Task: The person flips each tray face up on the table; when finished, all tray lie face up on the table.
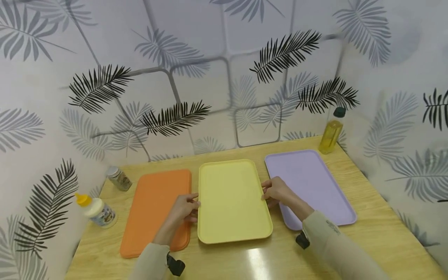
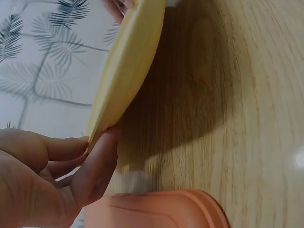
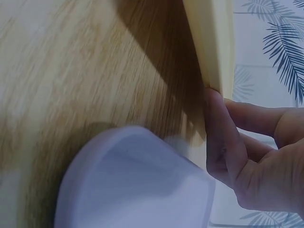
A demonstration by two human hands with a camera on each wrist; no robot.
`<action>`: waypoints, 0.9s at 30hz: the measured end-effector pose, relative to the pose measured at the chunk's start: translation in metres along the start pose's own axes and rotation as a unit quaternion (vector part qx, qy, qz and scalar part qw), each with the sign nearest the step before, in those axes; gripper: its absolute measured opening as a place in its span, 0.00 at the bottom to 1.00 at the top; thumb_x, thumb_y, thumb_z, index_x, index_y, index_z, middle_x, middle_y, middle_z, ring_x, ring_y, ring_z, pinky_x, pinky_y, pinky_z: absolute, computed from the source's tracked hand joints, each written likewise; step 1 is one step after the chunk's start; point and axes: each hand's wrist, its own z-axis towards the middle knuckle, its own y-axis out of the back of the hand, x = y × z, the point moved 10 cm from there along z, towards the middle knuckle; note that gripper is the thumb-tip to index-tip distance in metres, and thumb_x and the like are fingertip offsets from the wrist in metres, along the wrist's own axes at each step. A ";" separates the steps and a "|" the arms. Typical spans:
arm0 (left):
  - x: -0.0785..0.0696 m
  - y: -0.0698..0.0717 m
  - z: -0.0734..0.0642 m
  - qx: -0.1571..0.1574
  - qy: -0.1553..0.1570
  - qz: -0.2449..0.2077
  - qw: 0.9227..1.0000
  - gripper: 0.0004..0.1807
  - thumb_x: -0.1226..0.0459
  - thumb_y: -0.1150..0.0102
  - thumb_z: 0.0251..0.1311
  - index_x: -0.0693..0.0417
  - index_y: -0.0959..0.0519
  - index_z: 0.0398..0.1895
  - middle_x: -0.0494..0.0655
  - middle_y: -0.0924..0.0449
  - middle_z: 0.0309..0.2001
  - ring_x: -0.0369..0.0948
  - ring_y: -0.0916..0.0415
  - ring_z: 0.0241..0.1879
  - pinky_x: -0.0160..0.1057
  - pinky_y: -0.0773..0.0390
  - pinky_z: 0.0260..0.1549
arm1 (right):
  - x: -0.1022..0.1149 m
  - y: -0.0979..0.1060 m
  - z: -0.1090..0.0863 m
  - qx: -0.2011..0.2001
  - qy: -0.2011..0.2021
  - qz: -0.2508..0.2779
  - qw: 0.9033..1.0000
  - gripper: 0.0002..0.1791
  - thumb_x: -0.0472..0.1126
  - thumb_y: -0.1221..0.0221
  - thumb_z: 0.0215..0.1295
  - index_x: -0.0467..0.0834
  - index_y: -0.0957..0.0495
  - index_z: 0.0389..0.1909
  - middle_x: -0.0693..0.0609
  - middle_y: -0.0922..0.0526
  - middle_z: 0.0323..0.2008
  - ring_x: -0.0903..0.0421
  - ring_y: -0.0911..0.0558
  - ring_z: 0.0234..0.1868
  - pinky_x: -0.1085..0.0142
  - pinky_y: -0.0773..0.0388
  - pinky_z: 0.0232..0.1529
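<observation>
A yellow rectangular tray (image 1: 233, 202) is held between both hands at the middle of the table. My left hand (image 1: 182, 209) pinches its left rim, and my right hand (image 1: 276, 190) pinches the right rim. In the left wrist view, the thumb and fingers of the left hand (image 2: 57, 166) meet on the edge of the yellow tray (image 2: 126, 71), which is raised off the wood and casts a shadow. The right wrist view has the right hand (image 3: 256, 152) gripping the other edge of the yellow tray (image 3: 211, 42), also above the table.
To the left lies an orange tray (image 1: 150, 206); to the right, a purple tray (image 1: 308, 182). A glue-like bottle with a yellow cap (image 1: 99, 212) and a small jar (image 1: 119, 179) stand at the far left. A bottle of yellow liquid (image 1: 330, 136) stands at the back right, near the wall.
</observation>
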 end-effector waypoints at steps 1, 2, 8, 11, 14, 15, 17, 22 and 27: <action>-0.002 -0.001 0.002 -0.003 -0.004 0.006 1.000 0.26 0.74 0.48 0.65 0.70 0.36 0.66 0.57 0.27 0.38 0.42 0.22 0.21 0.43 0.17 0.20 | 0.000 0.002 0.001 -0.003 0.001 -0.003 1.000 0.31 0.20 0.41 0.47 0.21 0.32 0.58 0.39 0.24 0.36 0.54 0.19 0.24 0.56 0.16 0.23; -0.003 -0.002 0.005 -0.007 -0.007 0.011 1.000 0.26 0.74 0.48 0.64 0.71 0.35 0.66 0.57 0.26 0.37 0.42 0.21 0.20 0.43 0.17 0.20 | 0.001 0.003 0.002 -0.005 0.004 -0.009 1.000 0.31 0.19 0.41 0.47 0.21 0.32 0.58 0.38 0.23 0.36 0.53 0.18 0.23 0.56 0.17 0.23; -0.008 -0.007 0.011 -0.018 -0.019 0.037 0.999 0.25 0.77 0.47 0.61 0.74 0.34 0.63 0.59 0.24 0.36 0.42 0.23 0.18 0.44 0.17 0.19 | 0.000 0.009 0.007 -0.020 0.009 -0.032 0.999 0.31 0.19 0.41 0.47 0.20 0.32 0.57 0.37 0.22 0.36 0.52 0.18 0.23 0.57 0.17 0.21; -0.007 -0.007 0.014 -0.027 -0.020 0.050 0.998 0.25 0.77 0.47 0.61 0.74 0.33 0.63 0.59 0.23 0.35 0.42 0.24 0.19 0.44 0.17 0.18 | 0.001 0.009 0.010 -0.021 0.012 -0.037 0.999 0.32 0.18 0.41 0.46 0.20 0.32 0.57 0.38 0.21 0.35 0.52 0.17 0.23 0.57 0.17 0.21; -0.008 -0.005 0.018 -0.043 -0.025 0.056 0.997 0.25 0.78 0.46 0.60 0.73 0.32 0.63 0.59 0.23 0.34 0.42 0.25 0.19 0.44 0.18 0.18 | 0.003 0.009 0.014 -0.021 0.017 -0.041 0.999 0.32 0.18 0.41 0.45 0.21 0.32 0.57 0.39 0.21 0.33 0.53 0.18 0.22 0.56 0.17 0.22; -0.008 -0.004 0.019 -0.048 -0.028 0.057 0.997 0.25 0.78 0.46 0.60 0.73 0.32 0.62 0.59 0.24 0.34 0.42 0.25 0.19 0.44 0.18 0.18 | 0.003 0.010 0.015 -0.022 0.019 -0.043 0.999 0.32 0.18 0.41 0.45 0.21 0.32 0.57 0.39 0.22 0.33 0.53 0.18 0.22 0.57 0.17 0.22; -0.010 -0.004 0.020 -0.054 -0.040 0.062 0.996 0.24 0.78 0.46 0.59 0.75 0.31 0.61 0.60 0.24 0.35 0.42 0.26 0.20 0.43 0.18 0.18 | 0.004 0.011 0.017 -0.028 0.022 -0.047 0.998 0.32 0.17 0.42 0.44 0.21 0.31 0.57 0.39 0.21 0.32 0.53 0.18 0.21 0.57 0.17 0.21; -0.010 -0.006 0.018 -0.063 -0.065 0.081 0.993 0.23 0.79 0.45 0.57 0.77 0.29 0.57 0.65 0.22 0.38 0.42 0.26 0.23 0.42 0.19 0.17 | -0.001 0.011 0.016 -0.038 0.027 -0.058 0.997 0.35 0.17 0.42 0.42 0.23 0.32 0.59 0.36 0.18 0.34 0.50 0.17 0.24 0.58 0.18 0.18; -0.003 -0.009 0.014 -0.062 -0.061 0.083 0.993 0.23 0.79 0.47 0.57 0.77 0.29 0.58 0.64 0.23 0.36 0.44 0.25 0.22 0.44 0.19 0.15 | -0.005 0.007 0.015 -0.044 0.037 -0.075 0.996 0.37 0.16 0.42 0.39 0.24 0.31 0.59 0.34 0.17 0.35 0.49 0.16 0.26 0.58 0.19 0.16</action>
